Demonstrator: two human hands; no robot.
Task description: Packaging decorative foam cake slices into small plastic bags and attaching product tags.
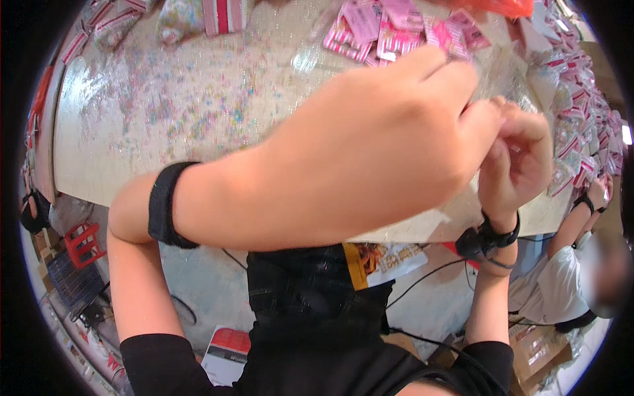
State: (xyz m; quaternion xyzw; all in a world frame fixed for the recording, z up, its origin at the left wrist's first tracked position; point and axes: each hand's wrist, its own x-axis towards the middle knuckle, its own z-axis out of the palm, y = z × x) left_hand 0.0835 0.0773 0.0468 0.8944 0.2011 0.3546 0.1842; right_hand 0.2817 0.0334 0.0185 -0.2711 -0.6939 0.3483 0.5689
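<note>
My left hand (409, 142) reaches across the view to the right, its back turned up and its fingers curled closed. Against its fingertips my right hand (522, 155) is closed too, thumb and fingers bent in a pinch. The two hands meet above the right part of the pale table (284, 79). Whatever lies between their fingers is hidden. Just beyond them are a pile of pink-and-white printed cards (399, 33) and some clear plastic (500, 71). Each wrist wears a black band.
Tiny coloured beads (211, 112) are scattered over the table's left half. Filled packets with pink striped labels (224, 16) lie at the far edge, and a large heap of packets (581, 112) lines the right. A co-worker's hand (598, 191) is beside that heap. A red stool (84, 245) stands lower left.
</note>
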